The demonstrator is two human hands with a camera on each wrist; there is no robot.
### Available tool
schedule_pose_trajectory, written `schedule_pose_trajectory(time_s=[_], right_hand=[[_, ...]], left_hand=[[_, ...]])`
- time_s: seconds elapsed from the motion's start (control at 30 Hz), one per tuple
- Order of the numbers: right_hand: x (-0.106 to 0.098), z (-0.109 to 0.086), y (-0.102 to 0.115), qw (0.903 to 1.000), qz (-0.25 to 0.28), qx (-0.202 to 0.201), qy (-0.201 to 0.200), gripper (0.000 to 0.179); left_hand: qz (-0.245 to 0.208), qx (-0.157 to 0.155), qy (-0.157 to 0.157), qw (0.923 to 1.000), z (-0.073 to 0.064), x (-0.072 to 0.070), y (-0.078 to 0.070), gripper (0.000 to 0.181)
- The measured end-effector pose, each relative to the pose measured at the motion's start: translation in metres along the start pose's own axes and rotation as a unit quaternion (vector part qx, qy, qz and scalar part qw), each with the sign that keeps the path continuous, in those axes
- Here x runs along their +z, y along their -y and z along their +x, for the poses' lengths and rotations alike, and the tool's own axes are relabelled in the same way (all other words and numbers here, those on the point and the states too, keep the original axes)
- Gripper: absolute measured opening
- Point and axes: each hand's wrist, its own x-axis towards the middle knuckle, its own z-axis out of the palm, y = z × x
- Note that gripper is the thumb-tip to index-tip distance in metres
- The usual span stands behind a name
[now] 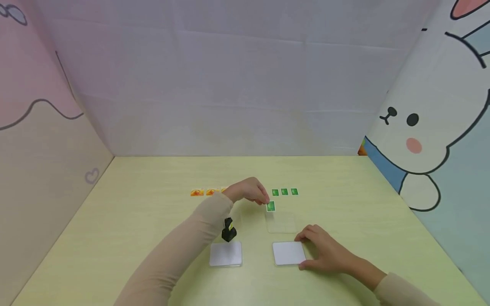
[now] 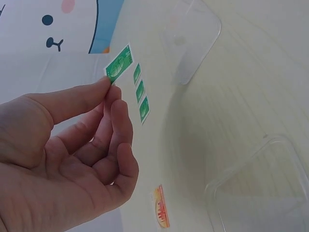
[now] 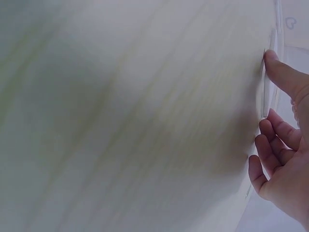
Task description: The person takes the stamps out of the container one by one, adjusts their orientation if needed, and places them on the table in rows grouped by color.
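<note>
My left hand (image 1: 250,190) reaches across the table and pinches a small green card (image 2: 119,64) with a white border between thumb and index finger. The other left fingers are loosely bent. In the head view this card is held just in front of a row of green cards (image 1: 284,191). My right hand (image 1: 325,250) holds a flat white rectangular piece (image 1: 289,253) with rounded corners, thumb at its near right corner and index finger at the far right one. In the right wrist view that piece shows edge-on, by the thumb (image 3: 272,60).
Orange cards (image 1: 197,193) lie in a row at the back left, partly behind my left wrist. A clear plastic tray (image 1: 281,223) sits beyond the white piece. Another white rectangular piece (image 1: 226,254) lies to the left. Printed cloth walls (image 1: 237,85) enclose the table.
</note>
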Motion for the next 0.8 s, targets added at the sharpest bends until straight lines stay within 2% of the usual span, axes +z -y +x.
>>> schedule_pose_trajectory(time_s=[0.17, 0.4, 0.8], right_hand=[[0.0002, 0.001, 0.0002, 1.0, 0.001, 0.006, 0.005, 0.054], [0.0005, 0.0, -0.0003, 1.0, 0.002, 0.002, -0.002, 0.053], [0.0025, -0.0006, -0.0014, 0.9999, 0.005, -0.009, -0.013, 0.053]], left_hand=[[0.003, 0.006, -0.005, 1.0, 0.0021, -0.0031, 0.0001, 0.014], [-0.008, -0.005, -0.012, 0.9999, 0.0082, -0.0031, -0.0002, 0.014], [-0.019, -0.018, -0.023, 0.9994, 0.0092, -0.0062, -0.0025, 0.013]])
